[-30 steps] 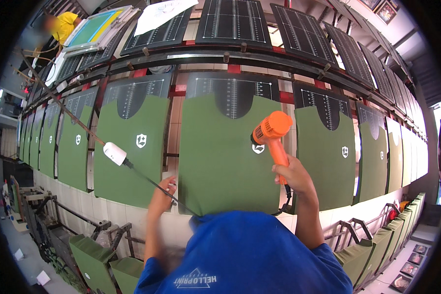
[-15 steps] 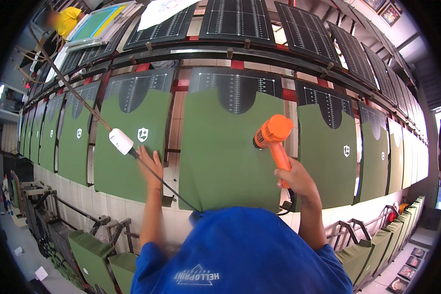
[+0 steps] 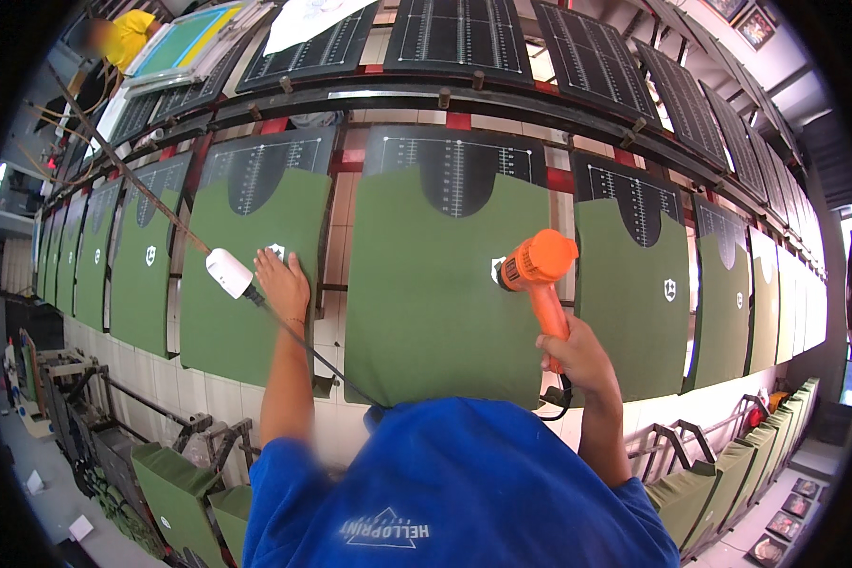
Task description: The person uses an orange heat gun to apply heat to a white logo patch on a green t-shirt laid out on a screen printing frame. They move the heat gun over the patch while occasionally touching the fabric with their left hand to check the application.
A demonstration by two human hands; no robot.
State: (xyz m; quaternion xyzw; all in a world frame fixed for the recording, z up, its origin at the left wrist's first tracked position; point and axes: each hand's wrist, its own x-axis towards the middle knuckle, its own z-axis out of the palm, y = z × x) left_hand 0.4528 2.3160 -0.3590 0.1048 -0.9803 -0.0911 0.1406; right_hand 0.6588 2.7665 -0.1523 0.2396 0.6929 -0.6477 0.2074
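I see a bright blue shirt (image 3: 502, 473) below both hands, with a pale triangle outline and lettering (image 3: 385, 532) printed below and to the right of the left hand (image 3: 282, 282). Past that hand's bare forearm (image 3: 287, 398) I see a short, loose left sleeve (image 3: 279, 488), matched in blue by the right sleeve (image 3: 651, 506) beyond the right hand (image 3: 582, 355). Just behind the left hand, I spot a thin dark line at the wrist (image 3: 295, 320), too small to identify.

Heat gun (image 3: 543, 269), 1: orange, dark nozzle toward 8 o'clock, handle between 5 and 6. Centre green cloth (image 3: 426, 312), 1: flat, neck cut at 12, white emblem at 2 beside nozzle. Adjoining green cloth (image 3: 222, 327), 1: flat at 9 o'clock, emblem partly covered.
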